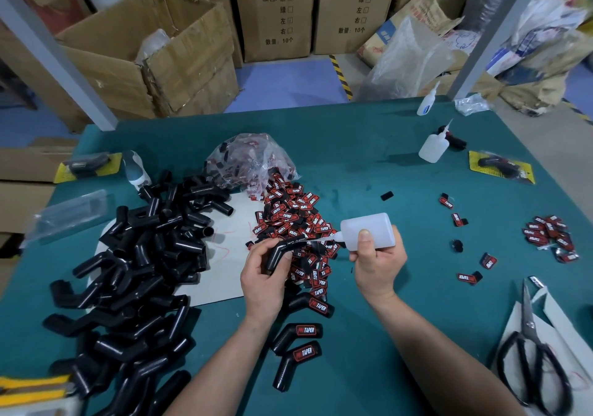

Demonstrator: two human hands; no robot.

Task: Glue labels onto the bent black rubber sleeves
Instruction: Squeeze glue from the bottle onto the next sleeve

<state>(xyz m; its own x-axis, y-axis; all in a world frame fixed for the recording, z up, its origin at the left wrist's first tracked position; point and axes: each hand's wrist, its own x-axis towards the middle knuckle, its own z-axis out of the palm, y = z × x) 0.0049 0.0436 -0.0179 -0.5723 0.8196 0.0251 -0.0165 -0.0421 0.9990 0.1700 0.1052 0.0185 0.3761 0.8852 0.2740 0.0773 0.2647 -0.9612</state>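
fingers of left hand round sleeve, right hand gripping bottle

bent black sleeve tilted over the label heap, nozzle of a translucent glue bottle touching it.

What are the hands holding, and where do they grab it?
The left hand grips a bent black sleeve at its bend; the right hand holds the glue bottle round its body.
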